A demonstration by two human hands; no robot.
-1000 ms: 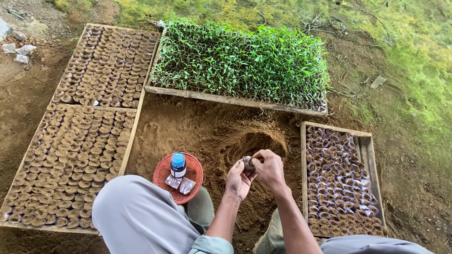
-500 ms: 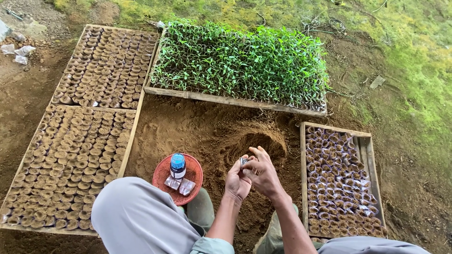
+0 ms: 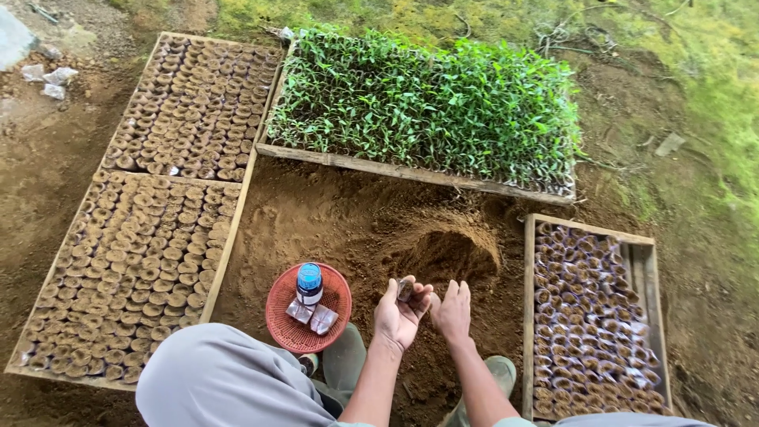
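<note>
Bare soil plot, outdoors: small seedling pot being filled by hand.
Left hand [image 3: 401,315] is cupping a small dark seedling pot [image 3: 405,289] in curled fingers, just in front of the scooped soil mound [image 3: 447,253]; right hand [image 3: 453,312] is lying flat and open on the earth beside it, holding nothing. Red basket [image 3: 286,320] with blue-capped bottle [image 3: 308,284] is sitting near the left knee. Judgement: filling step underway; next move calls for gathering loose soil into the pot, then setting it into the filled-pot tray [image 3: 24,360] at left.
</note>
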